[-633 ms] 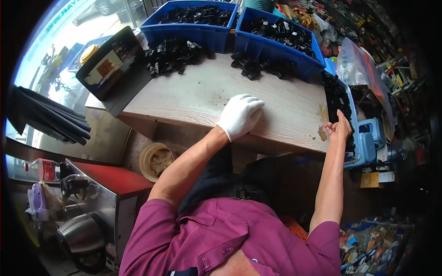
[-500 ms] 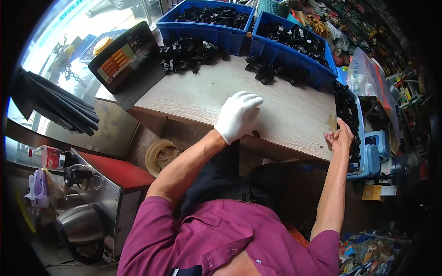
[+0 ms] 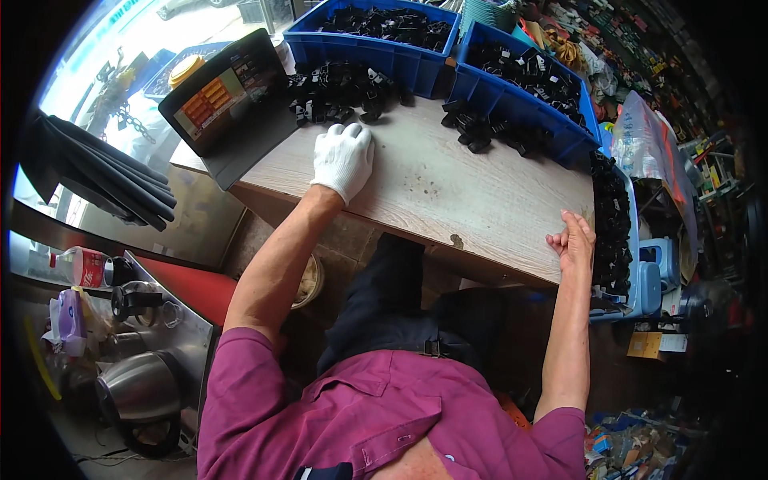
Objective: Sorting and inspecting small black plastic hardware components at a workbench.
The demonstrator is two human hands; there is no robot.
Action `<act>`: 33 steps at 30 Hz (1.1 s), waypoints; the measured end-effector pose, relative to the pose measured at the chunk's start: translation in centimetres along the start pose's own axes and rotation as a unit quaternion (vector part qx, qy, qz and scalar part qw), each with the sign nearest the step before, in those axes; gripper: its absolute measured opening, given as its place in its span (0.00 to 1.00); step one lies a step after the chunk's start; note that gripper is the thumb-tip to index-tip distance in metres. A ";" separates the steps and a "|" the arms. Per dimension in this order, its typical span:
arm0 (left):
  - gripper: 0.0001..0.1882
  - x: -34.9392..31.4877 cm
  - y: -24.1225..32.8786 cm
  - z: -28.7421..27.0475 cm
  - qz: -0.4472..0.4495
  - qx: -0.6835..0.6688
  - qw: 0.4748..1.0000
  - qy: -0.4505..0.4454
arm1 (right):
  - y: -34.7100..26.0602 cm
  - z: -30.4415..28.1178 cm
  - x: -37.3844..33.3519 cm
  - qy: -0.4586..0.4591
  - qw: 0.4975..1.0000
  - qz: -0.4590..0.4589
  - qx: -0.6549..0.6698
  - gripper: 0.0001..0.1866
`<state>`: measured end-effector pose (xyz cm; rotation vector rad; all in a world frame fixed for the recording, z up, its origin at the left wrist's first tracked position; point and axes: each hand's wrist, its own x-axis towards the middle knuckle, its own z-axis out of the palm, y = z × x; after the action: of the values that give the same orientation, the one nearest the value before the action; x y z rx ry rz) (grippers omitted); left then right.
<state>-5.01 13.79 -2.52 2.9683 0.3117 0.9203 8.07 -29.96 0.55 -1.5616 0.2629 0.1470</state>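
Observation:
My left hand (image 3: 343, 158), in a white knit glove, is low over the table's left part. It lies just in front of a heap of small black plastic parts (image 3: 336, 92); its fingers bend forward and down, their tips hidden. My bare right hand (image 3: 574, 240) is at the table's right edge, its fingers loosely curled and apart, with nothing visible in them. Beside it stands a light blue bin (image 3: 634, 264) holding more black parts. Another small cluster of black parts (image 3: 480, 128) lies at the back of the pale wood-grain table (image 3: 472, 196).
Two blue bins full of black parts, a left one (image 3: 368, 54) and a right one (image 3: 520, 96), line the table's back. A tablet (image 3: 210, 104) leans at the left end. Below it are a steel kettle (image 3: 140, 388) and a bottle (image 3: 84, 266). A bucket (image 3: 310, 282) stands under the table.
My left hand has moved left and away from me to the black heap. My right hand has drawn a little left, off the bin's edge, its index finger now more bent.

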 end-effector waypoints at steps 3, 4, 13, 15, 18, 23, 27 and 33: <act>0.13 -1.8 1.2 -2.3 0.053 -0.074 0.996 -0.007 | 0.1 0.1 -0.1 0.001 1.000 -0.011 0.005 0.11; 0.14 -2.3 1.6 -3.0 0.071 -0.088 0.994 0.004 | 0.1 0.1 -0.1 0.007 1.000 -0.015 0.004 0.11; 0.27 -7.5 3.0 -6.8 0.151 -0.184 0.971 -0.033 | 0.4 0.1 -0.7 0.017 0.999 -0.029 0.003 0.11; 0.20 -8.1 3.5 -7.1 0.181 -0.175 0.968 0.013 | 0.4 0.1 -0.7 0.015 0.999 -0.030 0.002 0.10; 0.16 -9.4 2.6 -7.0 0.201 -0.172 0.963 0.046 | 0.5 0.1 -0.8 0.013 1.000 -0.026 0.003 0.10; 0.16 -11.9 1.6 -7.6 0.076 -0.241 0.960 0.119 | 0.4 -0.3 -0.2 0.004 0.999 -0.041 0.008 0.07; 0.13 -15.7 0.0 -7.5 -0.172 -0.315 0.925 0.127 | 0.1 -0.4 0.0 0.007 0.998 -0.055 -0.006 0.11; 0.12 -25.4 -9.6 -0.3 -0.318 -0.198 0.926 0.048 | 0.9 -0.9 0.8 0.020 0.998 -0.059 -0.022 0.09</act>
<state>-27.44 18.24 -17.19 2.2247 0.9003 0.8971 8.59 -30.96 -0.53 -1.6204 0.1995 0.0291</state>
